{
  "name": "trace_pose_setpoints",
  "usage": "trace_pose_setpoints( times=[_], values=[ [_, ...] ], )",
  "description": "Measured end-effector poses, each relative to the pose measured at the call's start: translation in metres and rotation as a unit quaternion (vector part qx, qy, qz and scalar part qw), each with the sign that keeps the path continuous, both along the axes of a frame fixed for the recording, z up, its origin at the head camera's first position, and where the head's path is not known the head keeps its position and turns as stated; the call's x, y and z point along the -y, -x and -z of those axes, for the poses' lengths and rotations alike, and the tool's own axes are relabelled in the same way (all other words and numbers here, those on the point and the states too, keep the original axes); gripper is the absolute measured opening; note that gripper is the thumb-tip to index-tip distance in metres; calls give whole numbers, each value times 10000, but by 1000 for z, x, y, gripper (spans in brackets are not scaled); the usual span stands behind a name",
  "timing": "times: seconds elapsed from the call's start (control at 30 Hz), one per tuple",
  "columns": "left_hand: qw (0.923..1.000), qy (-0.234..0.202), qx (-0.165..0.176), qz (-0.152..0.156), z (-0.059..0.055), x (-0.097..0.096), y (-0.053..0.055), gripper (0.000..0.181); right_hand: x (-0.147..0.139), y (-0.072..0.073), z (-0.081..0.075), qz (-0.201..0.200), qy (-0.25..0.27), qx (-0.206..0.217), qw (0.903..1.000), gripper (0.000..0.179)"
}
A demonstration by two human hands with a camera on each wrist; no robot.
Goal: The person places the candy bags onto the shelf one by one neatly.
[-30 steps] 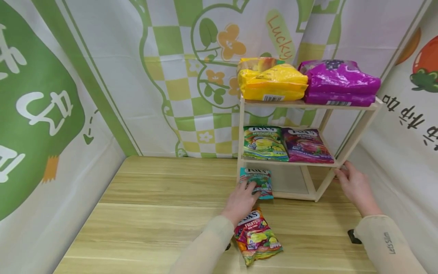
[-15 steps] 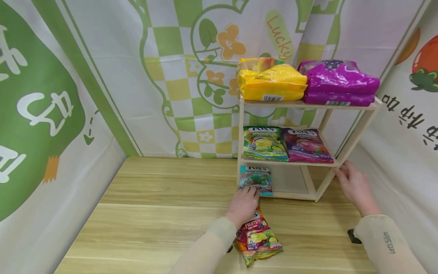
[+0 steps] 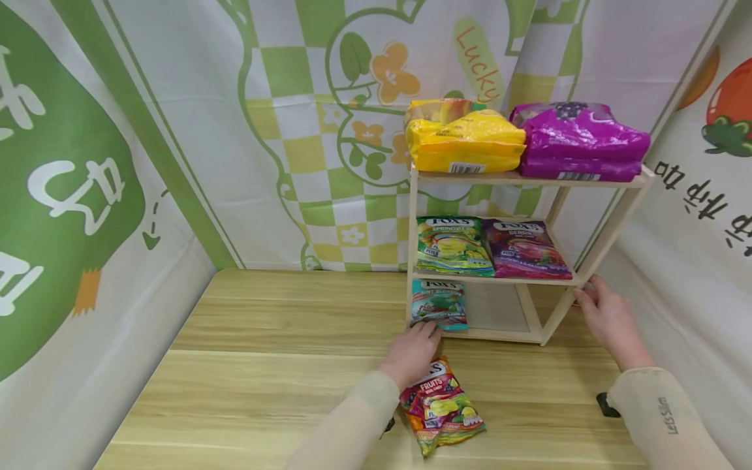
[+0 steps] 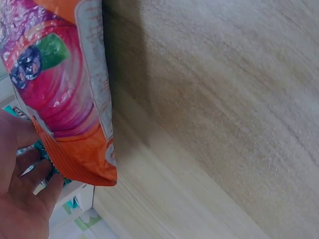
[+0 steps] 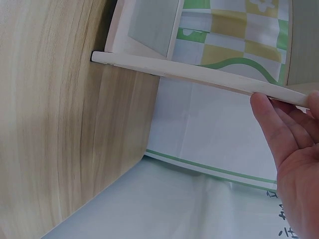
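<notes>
On the left of the bottom tier of a small wooden shelf [image 3: 493, 335] lies a turquoise Fox's mint candy bag [image 3: 440, 301]. My left hand [image 3: 412, 352] touches its front edge with extended fingertips. Just under that wrist, an orange and pink Fox's fruits candy bag [image 3: 443, 408] lies on the table; in the left wrist view this fruits bag [image 4: 60, 94] partly covers the fingers of my left hand [image 4: 25, 184]. My right hand [image 3: 613, 323] holds the shelf's right front post. Seen from the right wrist, thumb and fingers of the right hand [image 5: 294, 144] pinch that post [image 5: 189, 73].
Green [image 3: 454, 248] and dark purple candy bags [image 3: 525, 251] lie side by side on the middle tier. A yellow bag [image 3: 467, 140] and a bright purple bag [image 3: 581, 143] sit on top. Printed cloth walls [image 3: 329, 228] enclose the wooden table [image 3: 264, 365].
The mint bag has slid back, further onto the bottom tier. My left hand has drawn back from on top of it to its front edge. My right hand stays on the post.
</notes>
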State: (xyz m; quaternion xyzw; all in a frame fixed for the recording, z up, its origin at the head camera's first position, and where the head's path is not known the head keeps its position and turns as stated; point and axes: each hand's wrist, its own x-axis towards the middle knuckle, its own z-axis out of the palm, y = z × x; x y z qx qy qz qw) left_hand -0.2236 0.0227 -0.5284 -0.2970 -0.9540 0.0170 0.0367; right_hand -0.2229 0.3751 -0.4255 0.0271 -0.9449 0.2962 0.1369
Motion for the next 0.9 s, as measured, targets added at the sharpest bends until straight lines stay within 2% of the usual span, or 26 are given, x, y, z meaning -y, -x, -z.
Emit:
trace_pose_setpoints(
  times=[0.2, 0.43, 0.57, 0.73, 0.9],
  values=[
    [9997, -10, 246, -19, -4, 2, -1, 49, 0, 0, 0, -7, 1, 36, 10000, 47],
    [9990, -158, 408, -38, -4, 3, 2, 52, 0, 0, 0, 4, -22, 4, 10000, 46],
    [9977, -242, 635, -81, -4, 3, 4, 54, 1, 0, -1, 12, -12, 2, 10000, 47],
    [9951, -377, 903, -160, -6, 3, 6, 57, 2, -1, -2, 0, 11, -4, 10000, 47],
    [9926, -695, 990, -111, -10, 5, 5, 54, 2, -1, -1, -8, -7, -82, 10000, 45]
  ],
)
